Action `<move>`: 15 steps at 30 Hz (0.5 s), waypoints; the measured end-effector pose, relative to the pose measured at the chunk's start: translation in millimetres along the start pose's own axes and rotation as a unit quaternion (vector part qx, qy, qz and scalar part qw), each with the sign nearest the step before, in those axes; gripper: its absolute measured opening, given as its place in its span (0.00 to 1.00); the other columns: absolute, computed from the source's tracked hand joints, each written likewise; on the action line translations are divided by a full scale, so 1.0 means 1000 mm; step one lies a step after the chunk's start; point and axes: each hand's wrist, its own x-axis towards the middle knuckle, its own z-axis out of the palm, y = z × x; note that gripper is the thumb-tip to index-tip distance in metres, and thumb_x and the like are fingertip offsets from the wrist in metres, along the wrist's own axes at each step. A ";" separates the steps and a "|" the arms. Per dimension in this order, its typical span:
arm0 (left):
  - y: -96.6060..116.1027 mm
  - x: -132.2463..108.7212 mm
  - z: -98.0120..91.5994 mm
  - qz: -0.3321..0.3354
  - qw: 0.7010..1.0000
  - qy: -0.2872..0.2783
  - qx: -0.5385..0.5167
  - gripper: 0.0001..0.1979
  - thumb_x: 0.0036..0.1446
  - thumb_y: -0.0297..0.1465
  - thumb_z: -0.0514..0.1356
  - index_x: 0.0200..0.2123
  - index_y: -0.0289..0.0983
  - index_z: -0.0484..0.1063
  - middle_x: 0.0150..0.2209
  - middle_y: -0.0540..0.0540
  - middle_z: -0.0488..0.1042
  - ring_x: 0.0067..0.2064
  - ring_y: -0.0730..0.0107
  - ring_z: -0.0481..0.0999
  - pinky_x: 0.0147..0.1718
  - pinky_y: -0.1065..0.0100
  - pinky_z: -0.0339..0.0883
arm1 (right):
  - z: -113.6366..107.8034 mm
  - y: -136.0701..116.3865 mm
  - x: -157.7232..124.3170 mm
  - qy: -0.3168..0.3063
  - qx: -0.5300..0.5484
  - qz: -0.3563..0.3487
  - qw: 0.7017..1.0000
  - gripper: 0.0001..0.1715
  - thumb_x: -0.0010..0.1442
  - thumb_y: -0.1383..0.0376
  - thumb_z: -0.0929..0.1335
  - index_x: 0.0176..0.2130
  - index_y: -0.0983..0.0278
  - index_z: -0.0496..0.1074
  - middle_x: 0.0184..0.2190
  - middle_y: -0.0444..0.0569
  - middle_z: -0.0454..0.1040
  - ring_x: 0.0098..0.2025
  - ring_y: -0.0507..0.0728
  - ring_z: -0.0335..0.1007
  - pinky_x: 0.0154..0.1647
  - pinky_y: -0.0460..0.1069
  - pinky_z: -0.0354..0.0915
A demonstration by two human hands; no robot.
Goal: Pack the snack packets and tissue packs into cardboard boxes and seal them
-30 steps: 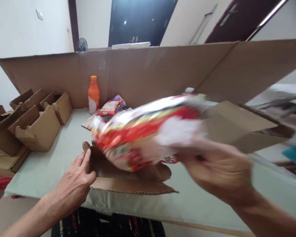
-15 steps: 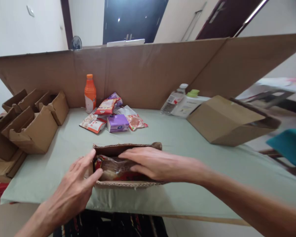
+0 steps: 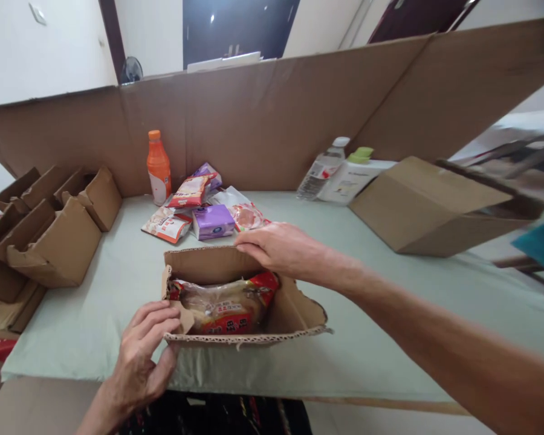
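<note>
An open cardboard box (image 3: 299,302) stands near the table's front edge, with a clear and red snack bag (image 3: 229,305) lying inside. My left hand (image 3: 142,344) is at the box's left end, its fingers over a small torn flap (image 3: 185,317) and its thumb by the near corner. Thumb and fingers of my right hand (image 3: 281,248) pinch the top edge of the box's far wall. Part of that wall is hidden behind the right hand.
Behind the box lie several snack packets (image 3: 167,225) and a purple tissue pack (image 3: 214,222), beside an orange bottle (image 3: 158,169). Small cardboard boxes (image 3: 58,241) crowd the left. A water bottle (image 3: 321,172), a white bottle (image 3: 356,178) and a larger carton (image 3: 426,208) occupy the right.
My right hand has come out of the box and up to its far wall. The box stands wider at the right, uncovering more of the bag. My left hand has shifted slightly down.
</note>
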 end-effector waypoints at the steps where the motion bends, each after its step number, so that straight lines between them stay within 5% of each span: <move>1: 0.000 0.000 -0.001 -0.008 1.000 0.012 0.017 0.16 0.62 0.22 0.57 0.53 0.39 0.72 0.54 0.40 0.76 0.58 0.62 0.74 0.56 0.61 0.73 | 0.000 0.000 0.002 -0.010 -0.013 0.007 1.000 0.17 0.68 0.66 0.62 0.40 0.60 0.81 0.37 0.50 0.84 0.39 0.60 0.80 0.37 0.50 0.67; 5: -0.003 -0.005 0.001 -0.058 0.995 0.043 0.063 0.17 0.64 0.25 0.58 0.55 0.38 0.71 0.68 0.35 0.62 0.67 0.57 0.67 0.60 0.59 0.70 | 0.002 0.000 0.006 -0.021 -0.007 0.024 0.999 0.18 0.69 0.66 0.62 0.41 0.61 0.81 0.39 0.51 0.85 0.42 0.62 0.81 0.40 0.52 0.67; 8: -0.010 -0.003 0.003 0.002 1.000 -0.015 0.025 0.18 0.64 0.24 0.57 0.57 0.38 0.70 0.60 0.39 0.74 0.67 0.60 0.68 0.66 0.60 0.63 | 0.006 0.006 0.003 0.025 0.068 -0.004 0.997 0.16 0.69 0.67 0.64 0.43 0.61 0.81 0.41 0.49 0.85 0.43 0.60 0.81 0.45 0.52 0.69; 13: -0.023 0.001 0.000 -0.003 0.999 -0.046 0.012 0.22 0.71 0.35 0.54 0.65 0.36 0.64 0.62 0.38 0.73 0.68 0.62 0.67 0.66 0.62 0.63 | 0.010 0.015 -0.050 0.309 0.138 -0.052 0.940 0.09 0.68 0.65 0.68 0.43 0.61 0.79 0.44 0.50 0.84 0.47 0.59 0.80 0.52 0.53 0.71; 15: -0.024 0.001 0.000 -0.004 0.999 -0.042 0.008 0.23 0.72 0.38 0.52 0.65 0.36 0.64 0.61 0.38 0.74 0.68 0.62 0.67 0.66 0.62 0.63 | 0.017 0.015 -0.087 0.359 0.156 -0.032 0.919 0.08 0.69 0.64 0.67 0.43 0.59 0.78 0.40 0.48 0.83 0.42 0.57 0.80 0.47 0.51 0.73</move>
